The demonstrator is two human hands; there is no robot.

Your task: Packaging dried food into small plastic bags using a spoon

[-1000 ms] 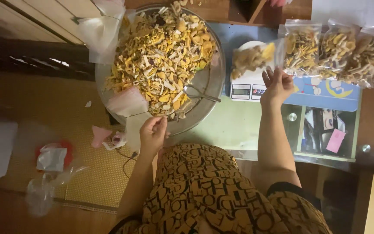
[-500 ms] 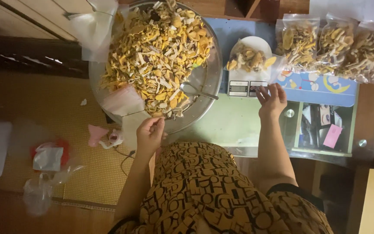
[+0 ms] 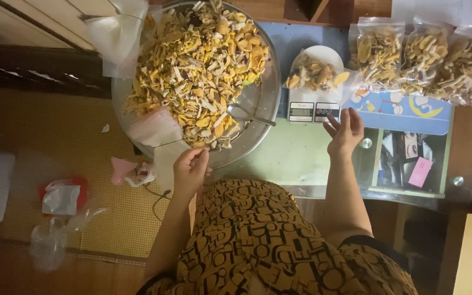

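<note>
**A:** What are the hands doing?

**B:** Seen from above, the left hand [image 3: 190,170] sits at the near rim of a big metal basin [image 3: 258,104], fingers curled in a pinch at the edge of a clear plastic bag [image 3: 159,136] that lies over the rim. I cannot tell whether it actually grips the bag.

**A:** And the other?

**B:** The right hand [image 3: 344,131] hovers open, fingers spread and released, just beside a small digital scale [image 3: 311,111] on the desk [image 3: 296,155].

**A:** What is in the basin?

**B:** A heap of yellow and white dried slices [image 3: 198,71], with a metal spoon [image 3: 249,116] lying in it. The scale carries a white plate [image 3: 317,68] of the same slices. Three filled bags [image 3: 419,57] lie at the far right of the desk.
</note>
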